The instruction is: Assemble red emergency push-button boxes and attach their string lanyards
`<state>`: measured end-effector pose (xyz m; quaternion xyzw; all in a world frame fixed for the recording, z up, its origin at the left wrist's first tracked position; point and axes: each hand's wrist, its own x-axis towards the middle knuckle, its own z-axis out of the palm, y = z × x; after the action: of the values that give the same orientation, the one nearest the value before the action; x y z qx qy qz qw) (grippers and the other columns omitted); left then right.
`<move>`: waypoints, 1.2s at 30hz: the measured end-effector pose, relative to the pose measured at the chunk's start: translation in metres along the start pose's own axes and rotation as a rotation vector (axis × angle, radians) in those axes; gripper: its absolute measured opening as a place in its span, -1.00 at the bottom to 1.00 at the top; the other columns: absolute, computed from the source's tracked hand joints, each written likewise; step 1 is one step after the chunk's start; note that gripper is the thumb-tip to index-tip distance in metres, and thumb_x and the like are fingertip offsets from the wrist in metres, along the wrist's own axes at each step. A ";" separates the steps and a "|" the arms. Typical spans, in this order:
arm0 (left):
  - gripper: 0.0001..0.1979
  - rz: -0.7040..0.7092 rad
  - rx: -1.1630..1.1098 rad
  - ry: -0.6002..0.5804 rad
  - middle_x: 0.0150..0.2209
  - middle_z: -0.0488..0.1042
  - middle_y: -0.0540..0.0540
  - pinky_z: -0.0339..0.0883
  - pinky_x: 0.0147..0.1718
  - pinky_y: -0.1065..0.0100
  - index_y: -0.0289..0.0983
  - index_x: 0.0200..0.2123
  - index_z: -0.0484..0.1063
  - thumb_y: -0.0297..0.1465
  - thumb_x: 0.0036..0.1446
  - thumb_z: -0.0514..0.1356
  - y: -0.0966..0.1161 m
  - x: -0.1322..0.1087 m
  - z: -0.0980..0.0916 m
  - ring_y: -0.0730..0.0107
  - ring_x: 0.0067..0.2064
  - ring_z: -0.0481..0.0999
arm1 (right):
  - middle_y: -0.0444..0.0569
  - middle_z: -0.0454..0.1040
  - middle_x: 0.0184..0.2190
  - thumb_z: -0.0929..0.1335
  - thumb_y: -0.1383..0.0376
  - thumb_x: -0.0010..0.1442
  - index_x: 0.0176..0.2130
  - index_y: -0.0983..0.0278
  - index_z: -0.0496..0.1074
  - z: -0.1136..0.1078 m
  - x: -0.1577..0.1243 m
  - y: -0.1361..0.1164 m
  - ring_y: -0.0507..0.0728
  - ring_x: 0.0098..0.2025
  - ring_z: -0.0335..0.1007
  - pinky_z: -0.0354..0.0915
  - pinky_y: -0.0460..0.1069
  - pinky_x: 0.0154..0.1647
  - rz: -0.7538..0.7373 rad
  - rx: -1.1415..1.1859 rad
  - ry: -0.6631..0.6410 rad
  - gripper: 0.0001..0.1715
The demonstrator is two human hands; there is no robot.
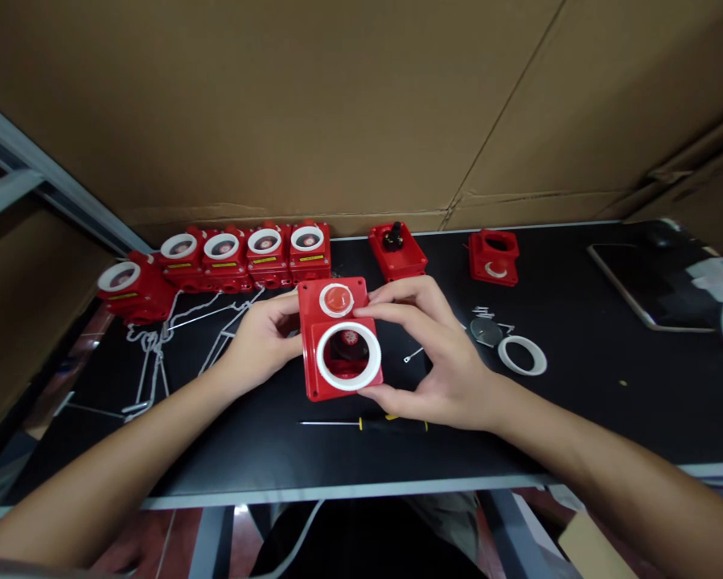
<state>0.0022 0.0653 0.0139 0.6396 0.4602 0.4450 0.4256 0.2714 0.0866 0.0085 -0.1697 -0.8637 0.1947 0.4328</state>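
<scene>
While above the table, red housing between both hands

over the table's middle is a cover, with boxes near the back left corner and a screwdriver toward the front edge.

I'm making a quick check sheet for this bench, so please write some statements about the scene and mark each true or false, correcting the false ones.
1. The left hand and the right hand both hold the red housing. True.
2. The screwdriver is in the right hand. False: the screwdriver lies on the black tabletop.
3. Five red units are to the left of the open red box. True.
4. The round dome on the red housing is blue. False: the round dome is red.
5. The loose white ring lies beside the grey disc. True.
</scene>
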 end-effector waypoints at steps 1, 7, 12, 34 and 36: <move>-0.51 0.006 0.005 0.014 -0.07 0.76 -0.21 0.61 0.18 0.06 -0.27 -0.18 0.78 -0.02 0.00 0.68 0.000 0.001 0.001 0.03 -0.07 0.72 | 0.19 0.40 0.19 0.63 0.06 0.31 0.34 0.18 0.42 -0.001 0.000 0.000 0.33 0.25 0.48 0.58 0.30 0.25 0.001 -0.010 -0.001 -0.23; -0.56 0.052 0.054 0.085 -0.08 0.76 -0.19 0.61 0.06 0.18 -0.27 -0.19 0.77 -0.05 0.08 0.64 -0.002 0.008 0.005 0.04 -0.04 0.73 | 0.18 0.40 0.18 0.63 0.08 0.30 0.33 0.20 0.43 -0.005 0.001 -0.001 0.29 0.24 0.45 0.57 0.26 0.26 0.005 -0.057 0.005 -0.24; -0.54 0.058 0.089 0.070 -0.08 0.76 -0.19 0.61 0.13 0.10 -0.26 -0.14 0.78 -0.02 0.09 0.62 -0.006 0.012 0.005 0.01 -0.04 0.73 | 0.19 0.39 0.18 0.62 0.07 0.33 0.33 0.20 0.42 -0.003 0.000 -0.001 0.29 0.23 0.46 0.58 0.25 0.23 0.006 -0.054 0.002 -0.26; -0.76 0.102 0.053 0.055 -0.03 0.72 -0.15 0.58 0.08 0.22 -0.27 -0.07 0.60 -0.26 0.32 0.45 -0.023 0.014 0.007 0.16 -0.02 0.72 | 0.22 0.42 0.19 0.63 0.09 0.31 0.31 0.29 0.47 -0.013 -0.002 0.007 0.30 0.26 0.44 0.52 0.21 0.29 0.004 -0.141 -0.011 -0.27; -0.82 0.142 0.108 0.049 0.00 0.66 -0.15 0.56 0.08 0.24 -0.26 0.00 0.56 -0.36 0.37 0.37 -0.024 0.010 -0.002 0.21 0.01 0.68 | 0.21 0.42 0.19 0.63 0.09 0.31 0.31 0.27 0.47 -0.014 -0.002 0.007 0.30 0.26 0.44 0.52 0.21 0.28 0.012 -0.147 -0.010 -0.27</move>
<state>-0.0026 0.0801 -0.0074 0.6815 0.4471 0.4644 0.3464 0.2850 0.0948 0.0113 -0.2049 -0.8769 0.1343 0.4136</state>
